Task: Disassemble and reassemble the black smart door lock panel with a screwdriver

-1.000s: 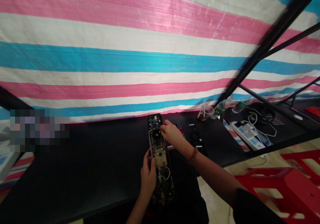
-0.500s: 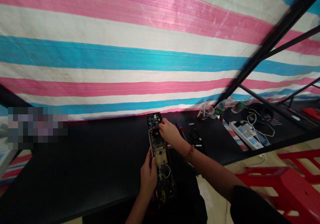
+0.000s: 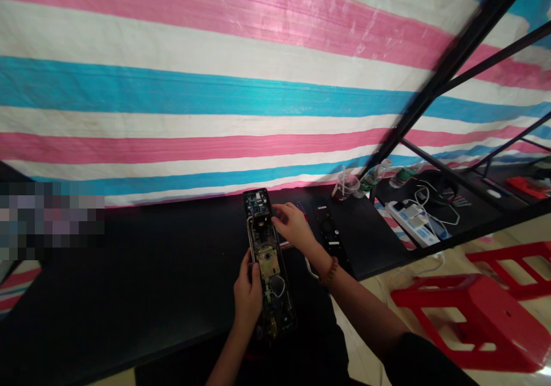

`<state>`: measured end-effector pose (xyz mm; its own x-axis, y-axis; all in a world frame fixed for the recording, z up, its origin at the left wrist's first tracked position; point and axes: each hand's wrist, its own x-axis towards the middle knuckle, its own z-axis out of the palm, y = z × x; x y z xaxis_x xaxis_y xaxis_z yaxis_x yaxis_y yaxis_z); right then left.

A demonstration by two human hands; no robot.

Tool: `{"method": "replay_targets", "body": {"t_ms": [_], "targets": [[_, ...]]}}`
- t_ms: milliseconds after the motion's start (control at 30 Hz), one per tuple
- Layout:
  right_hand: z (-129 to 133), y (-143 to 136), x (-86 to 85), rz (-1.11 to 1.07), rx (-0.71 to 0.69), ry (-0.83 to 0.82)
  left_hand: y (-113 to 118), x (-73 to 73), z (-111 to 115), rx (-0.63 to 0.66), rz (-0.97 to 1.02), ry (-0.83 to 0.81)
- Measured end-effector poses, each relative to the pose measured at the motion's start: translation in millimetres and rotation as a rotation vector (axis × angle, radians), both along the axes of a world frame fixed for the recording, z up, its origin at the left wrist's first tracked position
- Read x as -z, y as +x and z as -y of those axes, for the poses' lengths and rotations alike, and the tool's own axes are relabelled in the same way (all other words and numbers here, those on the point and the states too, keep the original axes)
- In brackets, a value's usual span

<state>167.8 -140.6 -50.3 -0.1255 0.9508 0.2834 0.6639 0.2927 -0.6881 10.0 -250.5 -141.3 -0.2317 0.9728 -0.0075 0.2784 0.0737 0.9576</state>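
A long, narrow black electronic housing (image 3: 267,259), its inside exposed, rests partly on the black table edge and slants toward my lap. It carries a blue circuit board (image 3: 257,203) at the far end, a yellowish metal plate mid-length and a white wire loop lower down. My left hand (image 3: 249,294) grips its left side, thumb on the near face. Close to the upper right edge is my right hand (image 3: 295,225), its fingers curved but apart, with nothing visible between them. A screwdriver (image 3: 300,207), partly hidden, lies behind that hand.
Right of my right hand lie dark flat parts (image 3: 329,228) with white labels. Beyond them stand a clear plastic cup (image 3: 345,186) and a plastic bottle (image 3: 376,174). A white power strip (image 3: 413,223) with cables sits farther right. Red stools (image 3: 477,311) stand on the floor.
My right hand has drawn its fingertips off the circuit board area to the housing's right edge, and its fingers have spread. My left hand keeps its hold. The view has shifted slightly.
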Motion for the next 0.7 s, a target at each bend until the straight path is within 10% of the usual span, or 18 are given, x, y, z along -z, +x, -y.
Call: {"method": "replay_targets", "body": {"t_ms": [433, 700], "targets": [[122.5, 52.7, 74.5, -0.296, 0.043, -0.35, -8.1, 1.7, -2.7, -0.008, 0.02, -0.033], [70.1, 16.2, 30.8, -0.152, 0.145, 0.077, -7.8, 4.3, -3.1, -0.014, -0.023, -0.022]]}}
